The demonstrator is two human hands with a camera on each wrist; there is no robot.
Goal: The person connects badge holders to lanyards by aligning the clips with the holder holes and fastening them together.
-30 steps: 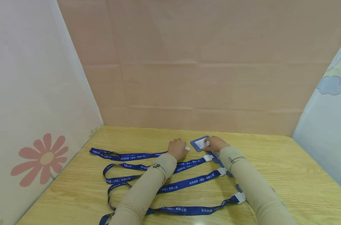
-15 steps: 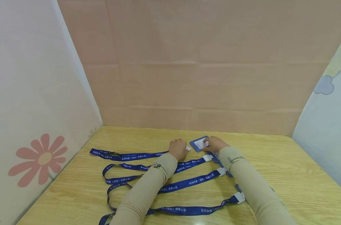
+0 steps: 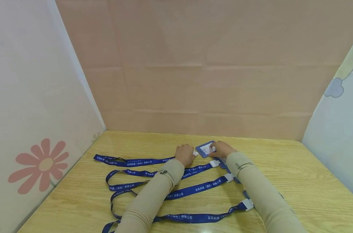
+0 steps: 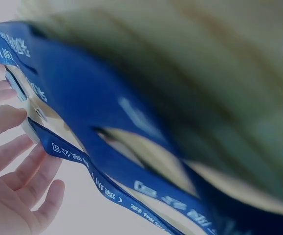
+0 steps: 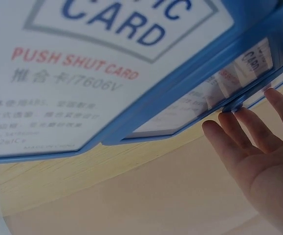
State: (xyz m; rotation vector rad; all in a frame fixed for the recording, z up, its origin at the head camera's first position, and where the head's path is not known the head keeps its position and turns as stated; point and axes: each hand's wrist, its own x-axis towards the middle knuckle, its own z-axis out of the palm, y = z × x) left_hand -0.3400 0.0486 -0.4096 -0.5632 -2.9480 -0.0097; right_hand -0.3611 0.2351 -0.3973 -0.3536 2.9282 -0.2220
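My left hand [image 3: 184, 156] pinches the white clip [image 3: 195, 153] at the end of the farthest blue lanyard [image 3: 138, 162]. In the left wrist view, the thumb and fingers of the left hand [image 4: 21, 183] meet at that lanyard's end. The right hand [image 3: 222, 149] grips the right part of a blue badge holder [image 3: 202, 151] with a white printed insert. The holder's slotted end lies right by the clip; whether they are joined is too small to tell. In the right wrist view, the right hand [image 5: 263, 156] reaches past nearer badge holders [image 5: 48, 107].
Several more blue lanyards lie in rows towards me, with white clips [image 3: 229, 177] at their right ends. Their badge holders [image 3: 223, 164] are partly under the right forearm. A pinkish wall [image 3: 208, 81] stands behind the wooden table [image 3: 296, 181], with patterned panels either side.
The clip in my left hand has crept right and the badge holder slightly left, so the gap between them has shrunk. The other lanyards lie as before.
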